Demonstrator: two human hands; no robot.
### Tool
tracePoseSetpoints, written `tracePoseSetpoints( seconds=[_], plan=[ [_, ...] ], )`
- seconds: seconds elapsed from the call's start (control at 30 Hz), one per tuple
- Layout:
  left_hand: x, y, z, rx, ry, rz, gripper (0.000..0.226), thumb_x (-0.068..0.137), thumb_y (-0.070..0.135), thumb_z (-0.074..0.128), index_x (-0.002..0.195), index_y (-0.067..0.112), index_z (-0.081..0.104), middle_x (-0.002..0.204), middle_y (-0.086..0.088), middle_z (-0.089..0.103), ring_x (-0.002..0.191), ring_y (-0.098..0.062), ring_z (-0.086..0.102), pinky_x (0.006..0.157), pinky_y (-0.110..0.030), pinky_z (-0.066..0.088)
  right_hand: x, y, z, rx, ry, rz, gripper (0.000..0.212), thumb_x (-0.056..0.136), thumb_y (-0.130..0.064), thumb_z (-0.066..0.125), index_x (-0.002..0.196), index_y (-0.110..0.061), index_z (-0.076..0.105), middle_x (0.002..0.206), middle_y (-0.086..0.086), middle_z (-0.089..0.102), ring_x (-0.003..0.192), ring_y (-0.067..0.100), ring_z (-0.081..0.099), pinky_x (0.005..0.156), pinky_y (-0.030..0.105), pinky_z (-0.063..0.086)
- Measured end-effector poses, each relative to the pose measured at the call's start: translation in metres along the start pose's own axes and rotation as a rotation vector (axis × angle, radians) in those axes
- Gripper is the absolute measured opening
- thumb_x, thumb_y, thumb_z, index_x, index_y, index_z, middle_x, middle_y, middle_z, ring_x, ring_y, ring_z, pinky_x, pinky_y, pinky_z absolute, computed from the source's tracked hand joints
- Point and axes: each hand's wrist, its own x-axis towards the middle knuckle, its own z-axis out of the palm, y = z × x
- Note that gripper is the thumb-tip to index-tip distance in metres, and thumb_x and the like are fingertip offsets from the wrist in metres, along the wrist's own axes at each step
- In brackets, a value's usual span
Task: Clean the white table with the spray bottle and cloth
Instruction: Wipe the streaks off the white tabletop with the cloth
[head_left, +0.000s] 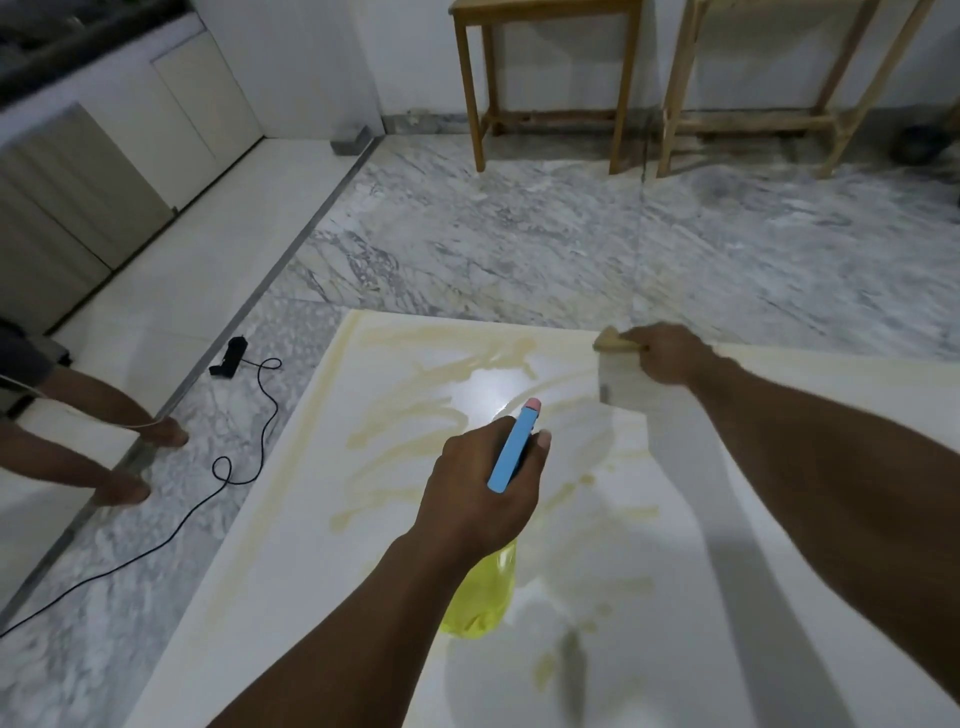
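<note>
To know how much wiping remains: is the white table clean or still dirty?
Still dirty: yellowish smears streak the white table, mostly beyond the left hand.

A home room: marble floor (519, 234), white cabinets (197, 104), wooden tables (545, 78).

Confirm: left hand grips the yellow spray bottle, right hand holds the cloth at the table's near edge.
Wrong edge: head view shows the right hand holding the cloth at the table's far edge; the left hand grips the yellow spray bottle.
</note>
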Motion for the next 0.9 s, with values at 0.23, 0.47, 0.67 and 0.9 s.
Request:
tracePoseSetpoints(
  seconds=[0.23, 0.47, 0.67, 0.9],
  plan=[
    [-0.007, -0.02, 0.013, -0.01, -0.004, -0.011, 0.041, 0.099, 0.052, 0.055, 0.077, 0.018, 0.056, 0.065, -0.011, 0.058, 0.06, -0.036, 0.065, 0.062, -0.057, 0.061, -0.027, 0.027, 0.11, -0.011, 0.118, -0.093, 0.06, 0.093, -0.008, 0.046, 0.149, -0.03, 0.042, 0.163, 0.003, 0.027, 0.152, 0.035, 0.014, 0.117, 0.06, 0.017],
    [-0.058, -0.021, 0.003, -0.002, -0.03, -0.011, 0.04, 0.099, 0.052, 0.055, 0.086, 0.015, 0.064, 0.068, -0.011, 0.062, 0.061, -0.036, 0.068, 0.064, -0.058, 0.061, -0.14, 0.009, 0.153, 0.067, 0.165, -0.102, 0.061, 0.087, -0.019, 0.033, 0.143, -0.03, 0.051, 0.16, 0.0, 0.034, 0.151, 0.03, 0.02, 0.117, 0.055, 0.017],
    [-0.148, -0.02, -0.014, 0.008, -0.042, 0.034, 0.044, 0.098, 0.056, 0.053, 0.085, 0.014, 0.062, 0.067, -0.011, 0.061, 0.063, -0.036, 0.068, 0.066, -0.057, 0.063, -0.28, -0.018, 0.213, 0.076, 0.168, -0.095, 0.058, 0.092, -0.008, 0.046, 0.145, -0.032, 0.048, 0.16, -0.004, 0.031, 0.152, 0.026, 0.017, 0.119, 0.052, 0.012],
    [-0.273, -0.039, -0.038, -0.001, -0.066, 0.029, 0.044, 0.103, 0.049, 0.056, 0.078, 0.012, 0.056, 0.069, -0.015, 0.062, 0.063, -0.037, 0.071, 0.068, -0.059, 0.06, -0.429, -0.054, 0.281, 0.107, 0.166, -0.085, 0.06, 0.094, -0.006, 0.044, 0.147, -0.035, 0.043, 0.161, -0.009, 0.024, 0.154, 0.022, 0.009, 0.121, 0.046, 0.005]
  ],
)
